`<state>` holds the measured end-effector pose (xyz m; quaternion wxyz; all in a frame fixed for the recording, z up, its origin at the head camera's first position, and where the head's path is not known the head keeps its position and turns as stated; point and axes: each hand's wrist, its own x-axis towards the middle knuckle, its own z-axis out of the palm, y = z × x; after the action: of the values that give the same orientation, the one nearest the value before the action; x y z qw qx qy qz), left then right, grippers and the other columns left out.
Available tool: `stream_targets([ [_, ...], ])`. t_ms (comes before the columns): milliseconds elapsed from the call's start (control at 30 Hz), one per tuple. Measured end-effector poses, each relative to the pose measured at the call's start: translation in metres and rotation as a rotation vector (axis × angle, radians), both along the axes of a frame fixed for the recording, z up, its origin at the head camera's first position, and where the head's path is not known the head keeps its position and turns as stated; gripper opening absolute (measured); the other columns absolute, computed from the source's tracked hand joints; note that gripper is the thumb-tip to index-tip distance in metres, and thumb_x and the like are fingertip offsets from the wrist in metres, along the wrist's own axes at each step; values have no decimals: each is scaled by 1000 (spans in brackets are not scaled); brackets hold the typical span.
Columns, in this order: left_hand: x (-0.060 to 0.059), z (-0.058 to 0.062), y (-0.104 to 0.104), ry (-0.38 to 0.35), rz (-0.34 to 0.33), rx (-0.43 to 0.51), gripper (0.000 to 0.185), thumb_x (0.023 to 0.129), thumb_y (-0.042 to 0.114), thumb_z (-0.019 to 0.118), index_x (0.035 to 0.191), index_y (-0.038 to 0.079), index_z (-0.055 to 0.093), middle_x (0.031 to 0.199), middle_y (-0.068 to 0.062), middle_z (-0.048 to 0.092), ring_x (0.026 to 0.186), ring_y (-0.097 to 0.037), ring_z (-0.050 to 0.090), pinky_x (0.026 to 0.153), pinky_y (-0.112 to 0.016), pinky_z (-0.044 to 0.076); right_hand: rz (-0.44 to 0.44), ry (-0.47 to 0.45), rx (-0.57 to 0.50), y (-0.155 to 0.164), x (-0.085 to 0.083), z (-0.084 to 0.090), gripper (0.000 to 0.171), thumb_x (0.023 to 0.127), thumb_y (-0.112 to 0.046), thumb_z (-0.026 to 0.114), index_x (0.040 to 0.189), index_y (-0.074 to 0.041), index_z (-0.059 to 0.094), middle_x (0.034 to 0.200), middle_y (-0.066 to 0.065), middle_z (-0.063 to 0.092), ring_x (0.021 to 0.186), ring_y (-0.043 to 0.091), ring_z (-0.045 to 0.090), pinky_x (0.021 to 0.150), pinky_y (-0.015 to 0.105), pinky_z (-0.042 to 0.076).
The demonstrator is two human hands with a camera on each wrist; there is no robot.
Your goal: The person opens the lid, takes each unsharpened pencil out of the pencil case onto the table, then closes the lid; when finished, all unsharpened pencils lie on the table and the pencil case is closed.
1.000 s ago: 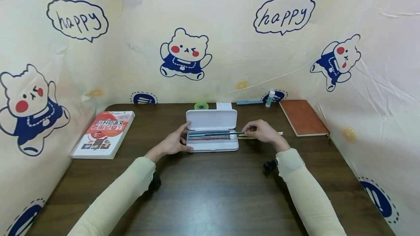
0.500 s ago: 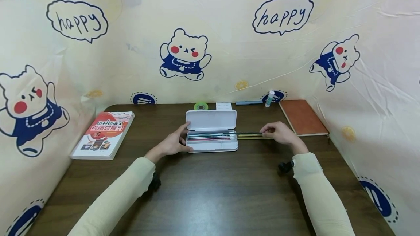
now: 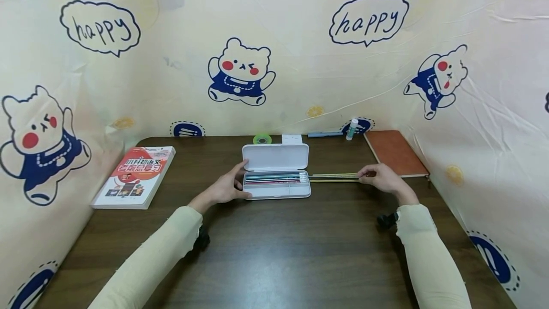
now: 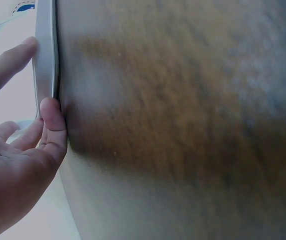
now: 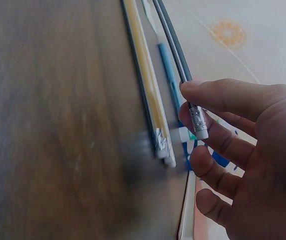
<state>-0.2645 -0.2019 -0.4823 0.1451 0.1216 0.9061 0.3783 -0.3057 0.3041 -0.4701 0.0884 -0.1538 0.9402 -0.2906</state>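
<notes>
A white pencil case (image 3: 279, 193) lies with its lid (image 3: 276, 157) up, and several pencils (image 3: 274, 178) are inside. At its left end my left hand (image 3: 220, 189) grips the case, fingertips on the grey side wall (image 4: 45, 65) in the left wrist view. To the right of the case, my right hand (image 3: 381, 178) pinches a dark pencil (image 5: 175, 42) between thumb and fingers, close to its white eraser. Below that pencil, yellow pencils (image 5: 145, 70) lie side by side on the table, a dark one along their edge.
A thick red-and-white book (image 3: 139, 173) lies at the left, a brown notebook (image 3: 396, 151) at the right. Along the back edge are a green tape roll (image 3: 262, 139), a small white block (image 3: 292, 139), a blue pen (image 3: 324, 134) and an upright glue stick (image 3: 352, 129).
My right hand has moved right, drawing the dark pencil out of the case to beside the yellow pencils. The left hand has stayed at the case's left end.
</notes>
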Motion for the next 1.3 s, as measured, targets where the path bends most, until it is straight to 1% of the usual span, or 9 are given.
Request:
stream_targets([
  [100, 0, -1, 0, -5, 4, 0, 110, 82, 27, 84, 162, 26, 7, 151, -16, 46, 93, -19, 61, 82, -33, 50, 4, -6, 14, 3, 1, -2, 13, 94, -18, 69, 103, -13, 77, 101, 5, 74, 92, 20, 60, 82, 36, 47],
  [367, 0, -1, 0, -7, -1, 5, 110, 82, 27, 84, 162, 26, 8, 151, -17, 46, 94, -19, 61, 83, -33, 50, 4, -26, 38, 5, -1, -9, 11, 94, -17, 69, 101, -15, 77, 104, 7, 74, 92, 21, 60, 83, 36, 46],
  [467, 0, -2, 0, -9, -2, 9, 110, 82, 26, 83, 162, 26, 8, 151, -16, 45, 94, -19, 61, 83, -33, 50, -3, -17, 46, 3, -2, -10, 11, 93, -15, 69, 100, -14, 77, 103, 8, 75, 94, 21, 61, 83, 37, 47],
  [667, 0, -1, 0, -12, -2, 10, 110, 82, 27, 83, 162, 26, 8, 151, -17, 45, 95, -19, 61, 83, -33, 50, -10, 4, 68, 0, -6, -11, 9, 91, -13, 71, 97, -14, 78, 100, 7, 76, 92, 21, 62, 81, 36, 47],
  [967, -1, 0, -1, -12, 0, 12, 110, 82, 27, 83, 162, 27, 7, 152, -16, 44, 94, -19, 61, 83, -34, 50, -4, 27, 62, -2, -6, -13, 8, 89, -11, 73, 94, -14, 79, 99, 8, 76, 92, 22, 63, 81, 38, 48],
  [1133, -1, -1, -1, -6, -6, 16, 111, 82, 27, 84, 162, 27, 7, 151, -16, 44, 94, -19, 61, 84, -34, 50, -34, 4, 41, -6, -6, -12, 9, 90, -15, 73, 97, -15, 78, 98, 6, 75, 89, 20, 61, 79, 34, 47],
  [1300, -1, 0, -1, -10, -3, 15, 110, 82, 27, 84, 162, 26, 7, 151, -17, 44, 95, -20, 61, 85, -35, 50, -41, 5, -4, -14, -7, -8, 13, 93, -20, 70, 104, -15, 76, 101, 5, 73, 92, 20, 61, 83, 36, 48],
])
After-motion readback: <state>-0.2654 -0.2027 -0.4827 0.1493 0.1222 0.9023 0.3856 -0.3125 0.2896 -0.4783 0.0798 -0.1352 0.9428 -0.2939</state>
